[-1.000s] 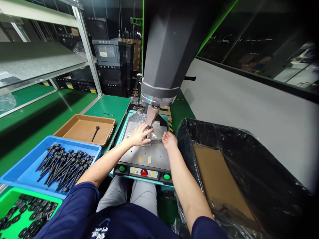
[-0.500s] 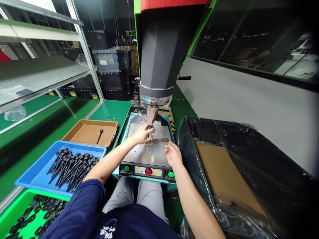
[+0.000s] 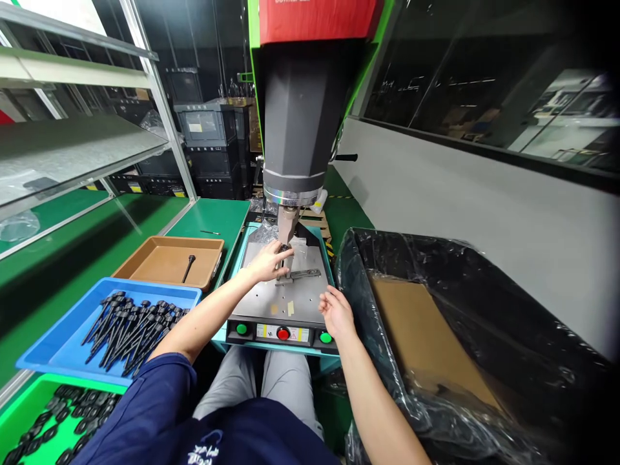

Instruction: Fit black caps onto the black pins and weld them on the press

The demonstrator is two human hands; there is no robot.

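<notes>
I count one black part (image 3: 285, 248) beneath the horn (image 3: 287, 226), left hand (image 3: 267, 262) at it (grip indeterminable); right hand (image 3: 338, 312) relaxed, fingers parted; two green buttons (image 3: 241, 329); three trays (image 3: 58, 345). Surface: metal plate (image 3: 252, 305). Room: grey wall (image 3: 436, 187).

1) Along the right, a plain pale wall (image 3: 450, 213) slants away, with dark window panes (image 3: 445, 84) above it in a black frame
2) Small streaks of light glint on the glass, and a brighter area shows toward its far right
3) Left, a metal-framed rack (image 3: 167, 116) carries a sloping grey shelf (image 3: 72, 148) above a green worktop (image 3: 208, 213)
4) Behind, lidded storage crates (image 3: 208, 158) stand stacked against a dark backdrop (image 3: 213, 45)
5) A strip of green floor (image 3: 341, 210) runs beside the wall, crossed by a yellow-and-black line
</notes>
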